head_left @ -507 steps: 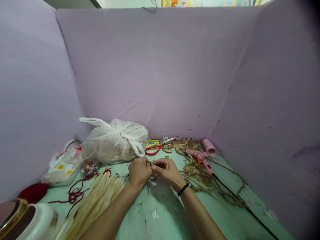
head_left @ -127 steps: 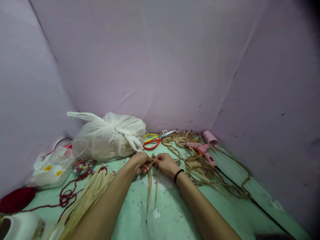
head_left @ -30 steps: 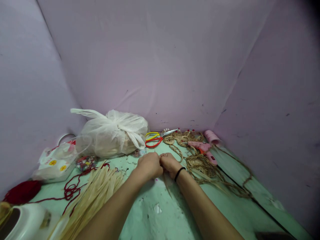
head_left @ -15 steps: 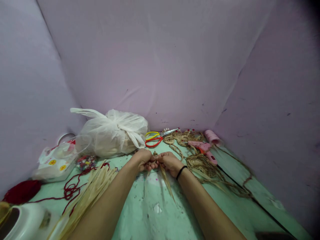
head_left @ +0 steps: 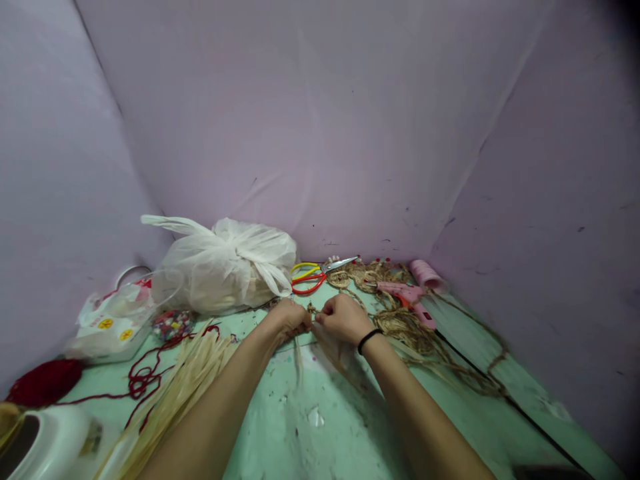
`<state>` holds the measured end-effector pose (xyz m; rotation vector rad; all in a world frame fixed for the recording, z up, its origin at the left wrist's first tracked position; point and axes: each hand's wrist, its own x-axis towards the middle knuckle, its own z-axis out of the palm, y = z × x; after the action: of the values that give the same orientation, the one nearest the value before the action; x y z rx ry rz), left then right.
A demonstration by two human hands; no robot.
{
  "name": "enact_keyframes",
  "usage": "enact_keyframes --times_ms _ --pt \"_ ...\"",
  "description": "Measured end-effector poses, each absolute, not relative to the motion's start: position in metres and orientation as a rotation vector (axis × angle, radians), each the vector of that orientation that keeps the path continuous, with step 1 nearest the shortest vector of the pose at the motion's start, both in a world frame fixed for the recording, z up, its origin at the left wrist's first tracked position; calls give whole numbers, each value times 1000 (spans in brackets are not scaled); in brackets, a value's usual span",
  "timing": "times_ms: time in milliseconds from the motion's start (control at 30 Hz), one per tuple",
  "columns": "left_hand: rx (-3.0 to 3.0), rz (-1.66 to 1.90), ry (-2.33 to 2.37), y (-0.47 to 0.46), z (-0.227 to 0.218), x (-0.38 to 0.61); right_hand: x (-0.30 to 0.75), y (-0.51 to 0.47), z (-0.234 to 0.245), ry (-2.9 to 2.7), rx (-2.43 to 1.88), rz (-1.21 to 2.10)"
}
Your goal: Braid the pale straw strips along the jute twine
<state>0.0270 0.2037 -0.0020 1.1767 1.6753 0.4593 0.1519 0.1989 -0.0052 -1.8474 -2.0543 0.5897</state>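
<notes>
My left hand (head_left: 294, 318) is closed near the middle of the table, and a thin pale fibre strip (head_left: 299, 357) hangs below it. Close beside it, my right hand (head_left: 345, 319), with a black band at the wrist, pinches another pale fibre strip (head_left: 336, 353) that trails down, blurred by motion. Between the fingertips shows a small brown knotted piece (head_left: 311, 307); its full shape is hidden by the hands. Just beyond them lie the scissors (head_left: 310, 283) with red and yellow handles. A bundle of loose pale fibre strips (head_left: 185, 380) lies by my left forearm.
Behind my left hand stands a tied white plastic bag (head_left: 225, 267). Dark red yarn (head_left: 45, 383), a bag of beads (head_left: 173, 325) and a white container (head_left: 65, 440) are at left. Right of my hands are brown braided cord (head_left: 405, 330), a pink glue gun (head_left: 403, 291) and a pink spool (head_left: 425, 275).
My hands have moved slightly apart, the right one a little up and to the right. The strip under my right hand has swung and blurred.
</notes>
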Motion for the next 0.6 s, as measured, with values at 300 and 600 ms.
enact_keyframes --times_ms 300,600 --pt "1018 436 1504 207 -8 18 143 185 -3 -2043 -1665 969" --pt "1072 386 1363 210 -6 10 149 197 -1 -1355 -1689 1226"
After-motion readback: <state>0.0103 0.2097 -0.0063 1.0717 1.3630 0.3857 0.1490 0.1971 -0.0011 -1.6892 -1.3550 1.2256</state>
